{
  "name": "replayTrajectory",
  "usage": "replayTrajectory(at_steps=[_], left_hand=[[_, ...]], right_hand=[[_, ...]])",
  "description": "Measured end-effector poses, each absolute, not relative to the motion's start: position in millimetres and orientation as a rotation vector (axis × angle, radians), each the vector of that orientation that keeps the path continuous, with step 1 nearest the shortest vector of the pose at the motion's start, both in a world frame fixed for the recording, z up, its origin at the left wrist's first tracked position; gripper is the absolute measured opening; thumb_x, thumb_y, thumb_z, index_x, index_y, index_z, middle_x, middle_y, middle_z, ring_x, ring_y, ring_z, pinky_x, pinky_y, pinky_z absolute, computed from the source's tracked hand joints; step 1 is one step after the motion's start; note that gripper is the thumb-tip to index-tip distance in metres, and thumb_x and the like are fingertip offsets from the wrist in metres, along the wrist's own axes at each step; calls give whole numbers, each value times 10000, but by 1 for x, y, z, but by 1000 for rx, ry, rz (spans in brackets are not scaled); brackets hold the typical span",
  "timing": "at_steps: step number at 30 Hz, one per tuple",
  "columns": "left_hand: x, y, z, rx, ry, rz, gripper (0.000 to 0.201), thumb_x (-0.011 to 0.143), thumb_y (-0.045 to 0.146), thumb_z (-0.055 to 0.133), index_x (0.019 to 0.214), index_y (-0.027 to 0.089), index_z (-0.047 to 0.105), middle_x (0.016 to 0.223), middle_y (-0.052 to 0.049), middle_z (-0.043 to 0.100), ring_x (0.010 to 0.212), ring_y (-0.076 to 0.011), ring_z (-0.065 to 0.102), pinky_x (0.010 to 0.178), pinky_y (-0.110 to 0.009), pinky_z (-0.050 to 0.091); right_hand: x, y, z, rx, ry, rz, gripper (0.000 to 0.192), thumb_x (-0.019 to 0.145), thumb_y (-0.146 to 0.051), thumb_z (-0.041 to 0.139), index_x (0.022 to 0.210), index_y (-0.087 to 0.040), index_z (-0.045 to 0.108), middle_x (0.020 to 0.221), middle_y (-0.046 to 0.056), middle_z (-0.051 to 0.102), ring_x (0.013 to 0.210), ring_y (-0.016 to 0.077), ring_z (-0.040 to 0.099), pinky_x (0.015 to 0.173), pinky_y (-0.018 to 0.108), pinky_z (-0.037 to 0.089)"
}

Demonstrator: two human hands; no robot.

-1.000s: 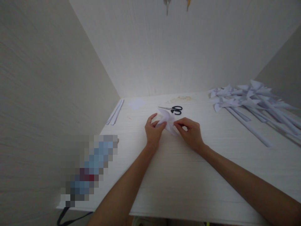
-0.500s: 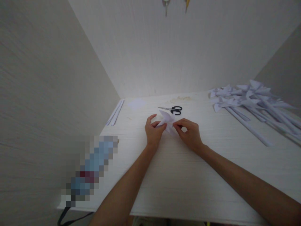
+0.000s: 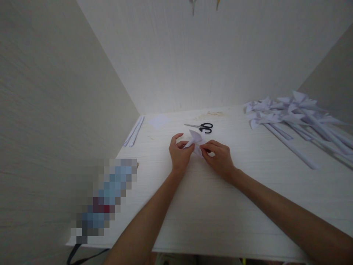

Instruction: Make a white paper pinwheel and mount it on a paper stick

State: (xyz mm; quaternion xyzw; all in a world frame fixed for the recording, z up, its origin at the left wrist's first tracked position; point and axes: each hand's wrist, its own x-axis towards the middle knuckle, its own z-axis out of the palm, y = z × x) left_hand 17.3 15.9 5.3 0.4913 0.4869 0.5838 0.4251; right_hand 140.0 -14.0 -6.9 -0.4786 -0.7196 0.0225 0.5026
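Note:
A white paper pinwheel (image 3: 195,137) with pointed folded blades is held over the middle of the table. My left hand (image 3: 180,154) grips it from the left, thumb across its front and index finger raised and curled. From the right, my right hand (image 3: 217,156) has thumb and index finger pinched together at the pinwheel, close to its centre. Whether a small part is also between those fingertips is hidden. Just beyond the pinwheel lie black-handled scissors (image 3: 205,127), blades pointing left.
Several finished paper pinwheels (image 3: 292,114) on rolled paper sticks are piled at the right. Two rolled paper sticks (image 3: 135,131) and a paper sheet (image 3: 159,120) lie at the back left. A blurred-out blue object (image 3: 110,193) with a black cord (image 3: 74,252) rests on the left edge.
My right hand's fingertips have shifted slightly left, closer to the pinwheel's centre. My left hand keeps its grip, and the camera view has shifted a little.

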Motion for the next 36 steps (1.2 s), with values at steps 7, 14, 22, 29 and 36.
replayTrajectory(at_steps=[7,14,22,29,36], left_hand=[[17,15,8,1294,1244,1425,531,523,126,645,1029,137,484,599,11,613,560,-123,592,533,-213,447],[13,18,6,1301,1259,1373,592,538,172,657,1103,133,485,655,-20,635,533,-108,567,506,-205,431],[10,20,3,1266,1238,1370,626,521,201,681,1107,138,470,650,-16,619,539,-115,568,503,-211,437],[11,20,5,1222,1200,1351,668,489,173,698,1107,156,447,681,-19,625,568,-127,587,547,-236,461],[10,23,3,1244,1191,1356,639,532,206,674,1116,138,425,638,-8,604,531,-111,559,527,-233,452]], right_hand=[[140,-13,-4,-1192,-1717,83,128,718,-122,518,658,-168,621,605,23,598,538,111,537,539,226,440],[147,-7,-7,-1242,-1612,166,101,715,-141,541,656,-161,620,626,35,628,560,125,558,549,243,449],[147,-5,-8,-1251,-1594,219,108,712,-149,542,642,-175,620,632,32,634,576,134,567,540,247,443],[149,-4,-8,-1239,-1587,238,111,710,-141,537,647,-184,618,643,28,634,592,137,568,552,252,446],[149,-5,-7,-1243,-1601,226,113,712,-131,537,647,-180,616,647,32,631,598,139,566,561,257,444]])
